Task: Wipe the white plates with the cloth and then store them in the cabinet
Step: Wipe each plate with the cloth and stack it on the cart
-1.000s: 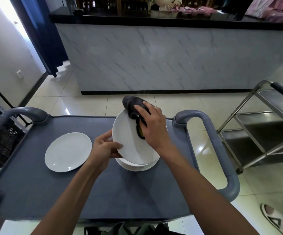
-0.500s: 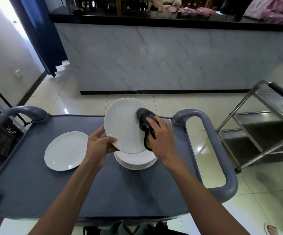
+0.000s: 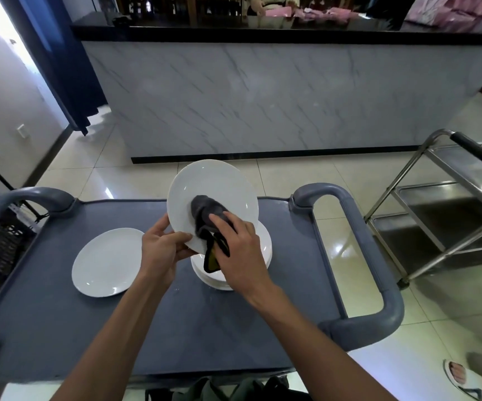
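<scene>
Head view: nearest the camera, two bare forearms reach out over a grey cart (image 3: 95, 328) whose flat top looks matte and faintly grained, edged by thick rounded plastic handles.

The left hand (image 3: 163, 251) pinches the lower rim of a held plate (image 3: 205, 186), thumb on the front face and fingers curled behind, keeping it tilted up toward the camera. This plate is round, white and glossy, with a shallow dished centre.

The right hand (image 3: 239, 257) curls round a dark grey cloth (image 3: 205, 211) and presses it against the plate's face; the cloth is soft and bunched, with a yellow-and-black fold hanging beneath the fingers.

Directly under the held plate a stack of plates (image 3: 263, 250) of the same smooth white ware sits on the cart. A single plate (image 3: 106, 259) lies flat well to the left of it.

To the right of the cart stands a steel trolley (image 3: 448, 215) of shiny tube and sheet metal. The floor is glossy cream tile. Farther off runs a counter (image 3: 263, 96) faced in white veined marble with a black polished top.
</scene>
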Demonstrator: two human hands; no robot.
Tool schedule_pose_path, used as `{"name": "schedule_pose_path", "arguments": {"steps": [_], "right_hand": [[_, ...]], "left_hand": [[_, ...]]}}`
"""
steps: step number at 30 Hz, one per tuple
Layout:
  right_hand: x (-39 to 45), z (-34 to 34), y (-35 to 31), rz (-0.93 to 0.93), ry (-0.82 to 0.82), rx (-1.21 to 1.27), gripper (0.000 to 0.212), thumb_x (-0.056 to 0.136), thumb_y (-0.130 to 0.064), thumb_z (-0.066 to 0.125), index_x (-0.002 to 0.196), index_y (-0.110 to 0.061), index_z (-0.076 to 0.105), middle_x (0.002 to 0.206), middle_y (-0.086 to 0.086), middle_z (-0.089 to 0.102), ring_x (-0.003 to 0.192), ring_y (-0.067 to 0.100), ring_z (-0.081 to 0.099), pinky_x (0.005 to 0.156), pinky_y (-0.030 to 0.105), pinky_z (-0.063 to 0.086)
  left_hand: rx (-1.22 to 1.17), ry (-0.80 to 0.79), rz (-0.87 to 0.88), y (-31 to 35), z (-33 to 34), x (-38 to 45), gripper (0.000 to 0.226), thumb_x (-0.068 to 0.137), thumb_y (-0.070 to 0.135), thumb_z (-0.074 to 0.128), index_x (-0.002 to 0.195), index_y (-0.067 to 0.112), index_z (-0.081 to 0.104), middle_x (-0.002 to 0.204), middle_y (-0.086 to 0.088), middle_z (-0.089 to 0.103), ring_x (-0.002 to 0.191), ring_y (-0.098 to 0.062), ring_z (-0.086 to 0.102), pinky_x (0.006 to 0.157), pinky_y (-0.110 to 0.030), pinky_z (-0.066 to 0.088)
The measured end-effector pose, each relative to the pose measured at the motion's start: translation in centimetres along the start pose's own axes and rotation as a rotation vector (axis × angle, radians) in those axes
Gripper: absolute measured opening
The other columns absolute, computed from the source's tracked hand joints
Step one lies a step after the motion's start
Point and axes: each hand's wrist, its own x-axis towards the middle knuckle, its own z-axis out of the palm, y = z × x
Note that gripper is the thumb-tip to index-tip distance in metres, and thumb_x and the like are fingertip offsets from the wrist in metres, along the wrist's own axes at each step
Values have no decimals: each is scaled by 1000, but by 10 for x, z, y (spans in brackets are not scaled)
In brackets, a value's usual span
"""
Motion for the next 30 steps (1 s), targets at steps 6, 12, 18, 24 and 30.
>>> {"name": "schedule_pose_path", "arguments": {"steps": [6,12,18,24,30], "right_hand": [[7,-15,22,14,47,-86,53,92,-9,61,141,-24,54,146,5,49,126,29,45,102,47,41],[22,-32,45,54,109,-150,51,93,-8,61,141,-22,55,146,8,50,125,33,45,101,48,42],[37,-44,52,35,176,-188,52,90,-4,63,139,-19,57,142,10,52,121,34,48,98,48,45],[56,-50,43,-3,243,-157,52,92,-8,63,142,-20,52,144,7,49,122,30,44,101,43,42],[71,-69,42,-25,81,-15,59,91,-13,66,147,-21,46,146,2,47,127,27,42,107,48,40]], "left_hand": [[20,18,-10,1,-4,2,57,83,-18,54,115,27,71,99,-11,77,83,-41,72,71,-51,63],[75,-39,-45,2,-7,2,62,82,-19,57,134,14,63,107,-13,76,84,-39,73,70,-50,63],[135,-117,-54,3,-2,2,58,80,-20,58,123,18,69,102,-16,76,82,-38,73,66,-46,62],[234,-201,-42,7,-2,4,57,81,-20,58,121,18,71,100,-15,77,84,-39,73,64,-45,62],[255,-216,13,11,-12,3,59,81,-21,60,118,24,72,105,-12,77,90,-35,74,64,-40,61]]}}
